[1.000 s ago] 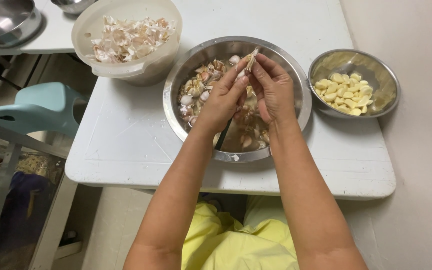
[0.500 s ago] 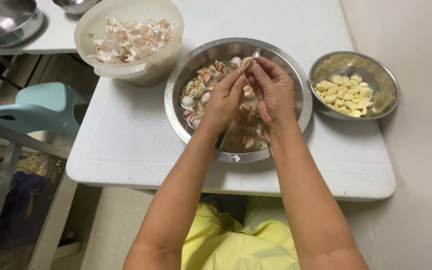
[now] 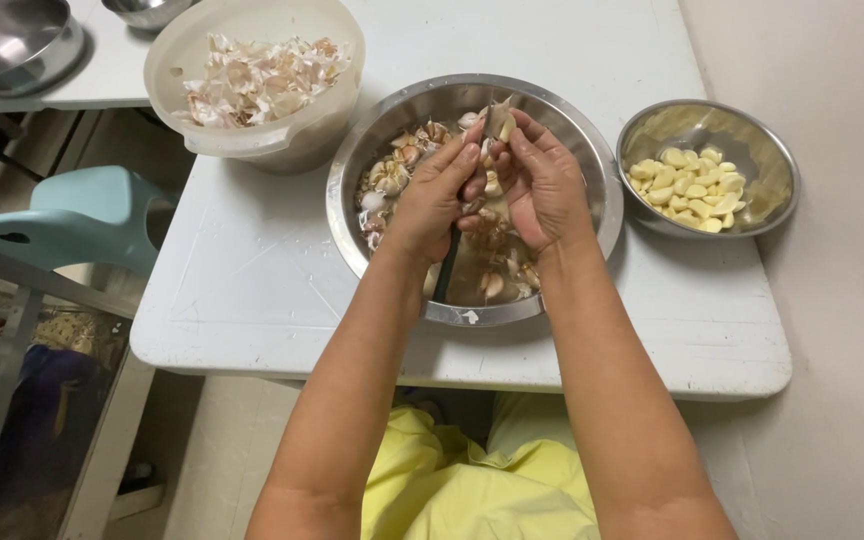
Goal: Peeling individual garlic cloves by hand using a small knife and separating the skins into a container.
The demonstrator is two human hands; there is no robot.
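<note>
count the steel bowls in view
4: a large steel bowl of unpeeled garlic under the hands, a small steel bowl of peeled cloves on the right, two steel bowls top left, both cut off.

A single garlic clove point(image 3: 497, 122) was pinched between the fingers point(image 3: 472, 140) of both hands, held above the far side of a large steel bowl point(image 3: 592, 215). Its papery, off-white skin stood partly loose and flared upward from the pale clove. A dark, slim knife handle point(image 3: 446, 268) slanted down from under the left hand point(image 3: 430, 200) toward the bowl's near rim. The right hand point(image 3: 544, 185) curled round the clove from the other side. Beneath them, unpeeled cloves point(image 3: 392, 175) with pinkish-white skins lay heaped in the bowl.
</note>
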